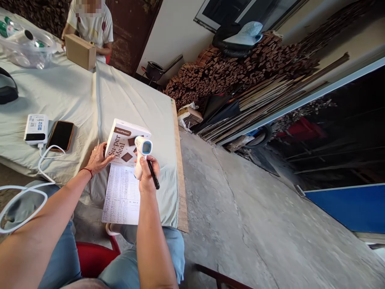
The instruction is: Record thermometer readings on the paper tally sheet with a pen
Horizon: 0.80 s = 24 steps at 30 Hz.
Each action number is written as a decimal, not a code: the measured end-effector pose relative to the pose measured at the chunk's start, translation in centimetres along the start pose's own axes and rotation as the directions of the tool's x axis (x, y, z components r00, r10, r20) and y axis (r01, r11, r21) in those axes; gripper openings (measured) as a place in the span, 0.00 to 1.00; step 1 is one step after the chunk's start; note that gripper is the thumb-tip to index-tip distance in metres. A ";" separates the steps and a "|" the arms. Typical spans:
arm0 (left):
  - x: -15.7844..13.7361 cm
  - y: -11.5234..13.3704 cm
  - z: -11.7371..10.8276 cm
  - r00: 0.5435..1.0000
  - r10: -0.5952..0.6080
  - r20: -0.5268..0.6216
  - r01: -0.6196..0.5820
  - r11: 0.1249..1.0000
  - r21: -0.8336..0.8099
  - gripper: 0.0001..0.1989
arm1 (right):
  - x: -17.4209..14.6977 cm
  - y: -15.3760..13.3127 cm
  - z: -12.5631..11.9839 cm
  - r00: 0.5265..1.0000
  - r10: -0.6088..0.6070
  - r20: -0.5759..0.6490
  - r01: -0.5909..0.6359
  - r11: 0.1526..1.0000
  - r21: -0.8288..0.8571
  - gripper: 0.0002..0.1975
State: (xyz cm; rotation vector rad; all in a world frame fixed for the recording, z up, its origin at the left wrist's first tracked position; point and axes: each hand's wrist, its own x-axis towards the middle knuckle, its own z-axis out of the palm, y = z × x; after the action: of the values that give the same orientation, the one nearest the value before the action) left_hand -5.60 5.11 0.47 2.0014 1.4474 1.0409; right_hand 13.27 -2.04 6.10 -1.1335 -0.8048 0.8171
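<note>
My right hand (147,172) is wrapped round a white infrared thermometer (140,154) with a blue-rimmed display. A black pen (153,176) is also held in that hand, slanting down past the fingers. Beside it, my left hand (100,159) rests against the lower left side of a white "Super Meal" box (120,138), fingers spread with the thumb on its front. Below the box lies a paper (118,196) covered in handwriting. The right forearm hides part of this sheet.
A phone (61,135) and a white power bank (36,129) with a cable lie to the left on the cloth-covered table (129,98). A plastic tub (33,52) of bottles stands at the far left. Across the table, another person (90,28) handles a cardboard box (80,52).
</note>
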 end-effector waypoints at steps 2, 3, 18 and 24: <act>-0.1 0.0 -0.1 1.000 0.030 -0.008 -0.030 0.999 -0.017 0.31 | -0.4 0.5 -2.2 0.996 -0.074 -0.059 0.064 0.986 -0.157 0.24; -0.1 0.0 -0.1 0.999 0.036 -0.013 -0.036 0.999 -0.023 0.31 | -0.6 0.8 -3.5 0.988 -0.118 -0.098 0.090 0.963 -0.255 0.24; -3.1 1.0 0.5 0.990 -0.048 -0.129 0.063 0.991 0.118 0.33 | -1.2 4.4 -12.9 0.955 -0.296 0.003 0.146 0.460 -0.876 0.25; -8.0 5.7 2.7 0.974 0.224 -0.046 -0.207 0.950 0.235 0.09 | -1.8 3.9 -8.4 0.972 -0.234 0.006 0.189 0.766 -0.615 0.21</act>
State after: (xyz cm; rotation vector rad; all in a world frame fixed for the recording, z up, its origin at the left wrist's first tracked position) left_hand -1.37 -4.16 0.53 2.3528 1.4678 1.0864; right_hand 19.14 -6.44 0.17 -1.5984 -1.1627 0.3115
